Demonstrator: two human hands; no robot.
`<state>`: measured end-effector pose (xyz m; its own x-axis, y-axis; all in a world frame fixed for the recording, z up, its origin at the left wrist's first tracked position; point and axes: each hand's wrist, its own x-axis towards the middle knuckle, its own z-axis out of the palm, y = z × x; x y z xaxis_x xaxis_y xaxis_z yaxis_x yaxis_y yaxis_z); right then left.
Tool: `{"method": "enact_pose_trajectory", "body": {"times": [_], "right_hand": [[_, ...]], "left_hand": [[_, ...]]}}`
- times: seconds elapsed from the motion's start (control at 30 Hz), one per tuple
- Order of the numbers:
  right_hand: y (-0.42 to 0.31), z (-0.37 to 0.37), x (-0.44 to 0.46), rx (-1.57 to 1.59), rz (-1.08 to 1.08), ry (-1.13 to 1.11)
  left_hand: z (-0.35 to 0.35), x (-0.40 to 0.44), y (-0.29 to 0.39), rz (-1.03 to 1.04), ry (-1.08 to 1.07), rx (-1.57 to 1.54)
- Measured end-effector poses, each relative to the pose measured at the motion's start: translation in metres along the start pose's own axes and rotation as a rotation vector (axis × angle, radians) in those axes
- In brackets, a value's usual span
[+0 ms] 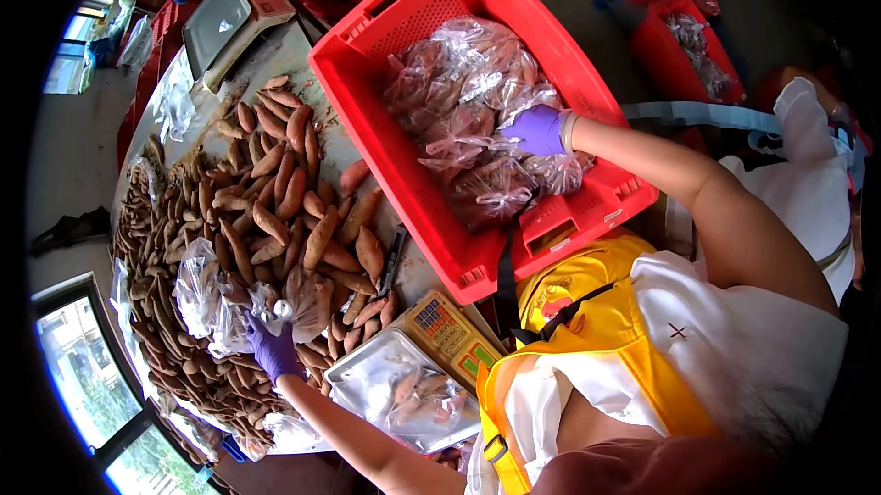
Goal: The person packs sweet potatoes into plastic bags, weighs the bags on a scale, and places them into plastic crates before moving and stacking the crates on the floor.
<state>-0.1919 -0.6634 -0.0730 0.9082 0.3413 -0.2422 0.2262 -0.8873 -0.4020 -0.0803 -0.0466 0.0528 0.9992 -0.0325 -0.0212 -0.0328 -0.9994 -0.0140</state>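
My left hand [273, 348], in a purple glove, has its fingers closed on crumpled clear plastic bags [200, 291] lying over a large heap of sweet potatoes [292, 185]. Inside a big red crate [587, 82], my right hand [541, 131], gloved in purple too, grips the top of a clear bag of sweet potatoes [491, 178]. Several more filled bags surround it, and part of its fingers is hidden among the plastic. Between the arms, a scale [450, 334] carries another bagged portion [427, 401] on its metal tray.
A second scale [217, 27] stands on the far edge of the table. More red crates with bags [693, 50] sit on the floor at the upper right. A person in white clothing [812, 165] is at the right. Blue-gloved hands show at the top left.
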Motion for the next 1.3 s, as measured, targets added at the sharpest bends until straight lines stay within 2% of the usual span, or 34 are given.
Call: {"method": "enact_pose_trajectory", "body": {"times": [0.07,0.17,0.23,0.3,0.33,0.37,0.4,0.43,0.47,0.5,0.53,0.6,0.63,0.67,0.7,0.77,0.8,0.83,0.87,0.9,0.97,1.0,1.03,1.1,1.17,1.23,1.3], "right_hand": [[0.005,0.001,0.003,-0.07,0.092,-0.146],[-0.012,0.006,0.017,-0.008,0.052,-0.031],[-0.023,0.012,0.041,-0.039,0.043,-0.07],[-0.027,0.037,0.069,-0.154,0.113,0.161],[-0.031,0.045,0.081,-0.146,0.104,0.15],[-0.037,0.051,0.09,-0.226,0.152,0.247],[-0.041,0.06,0.099,-0.306,0.2,0.342],[-0.043,0.072,0.112,-0.298,0.192,0.33],[-0.04,0.088,0.127,-0.328,0.195,0.245],[-0.037,0.099,0.138,-0.36,0.194,0.16],[-0.033,0.105,0.142,-0.454,0.079,0.206],[-0.022,0.119,0.158,-0.485,0.021,0.13],[-0.016,0.128,0.165,-0.518,-0.015,0.055],[-0.01,0.133,0.171,-0.429,-0.017,0.093],[-0.012,0.12,0.167,-0.439,-0.031,0.091],[-0.022,0.078,0.151,-0.011,0.028,0.047],[-0.012,0.082,0.154,-0.022,0.101,-0.059],[-0.009,0.081,0.15,-0.035,0.086,-0.072],[-0.006,0.075,0.145,0.053,0.112,-0.031],[-0.004,0.066,0.143,0.138,0.136,0.008],[0.005,0.059,0.138,0.224,0.134,0.113],[0.008,0.052,0.132,0.243,0.121,0.163],[0.011,0.043,0.129,0.262,0.108,0.218],[0.018,0.029,0.131,0.245,0.069,0.323],[0.014,0.002,0.132,0.426,0.161,0.336],[-0.003,-0.045,0.129,0.447,0.223,0.277],[-0.004,-0.076,0.143,0.435,0.223,0.258]], "left_hand": [[-0.007,-0.006,0.012,-0.062,-0.083,0.025],[-0.016,-0.016,0.029,-0.14,-0.176,0.075],[-0.016,-0.02,0.028,-0.141,-0.165,0.112],[-0.022,-0.025,0.026,-0.115,-0.265,0.288],[-0.046,-0.03,0.061,-0.216,-0.39,0.431],[-0.056,-0.033,0.076,-0.251,-0.423,0.566],[-0.074,-0.039,0.103,-0.273,-0.339,0.557],[-0.083,-0.047,0.133,-0.295,-0.253,0.546],[-0.071,-0.055,0.153,-0.186,0.022,0.074],[-0.057,-0.062,0.185,-0.146,0.135,-0.518],[-0.044,-0.07,0.218,-0.059,0.228,-1.107],[-0.018,-0.079,0.3,0.327,0.233,-0.344],[0.015,-0.082,0.321,0.452,0.008,-0.253],[0.057,-0.079,0.354,0.55,-0.226,-0.292],[0.085,-0.089,0.375,0.636,-0.197,-0.185],[0.157,-0.1,0.396,0.688,-0.079,-0.125],[0.197,-0.087,0.404,0.648,-0.399,-0.113],[0.24,-0.08,0.408,0.598,-0.724,-0.105],[0.285,-0.095,0.397,0.554,-0.439,-0.401],[0.266,-0.092,0.402,0.528,-0.431,-0.414],[0.204,-0.084,0.409,0.709,-0.387,-0.297],[0.215,-0.09,0.412,0.744,-0.219,-0.242],[0.185,-0.089,0.416,0.685,-0.162,-0.313],[0.14,-0.076,0.416,0.737,0.018,-0.356],[0.103,-0.056,0.412,0.678,-0.002,-0.604],[0.065,-0.033,0.395,0.61,-0.059,-0.614],[0.032,-0.014,0.373,0.451,-0.025,-1.017]]}}
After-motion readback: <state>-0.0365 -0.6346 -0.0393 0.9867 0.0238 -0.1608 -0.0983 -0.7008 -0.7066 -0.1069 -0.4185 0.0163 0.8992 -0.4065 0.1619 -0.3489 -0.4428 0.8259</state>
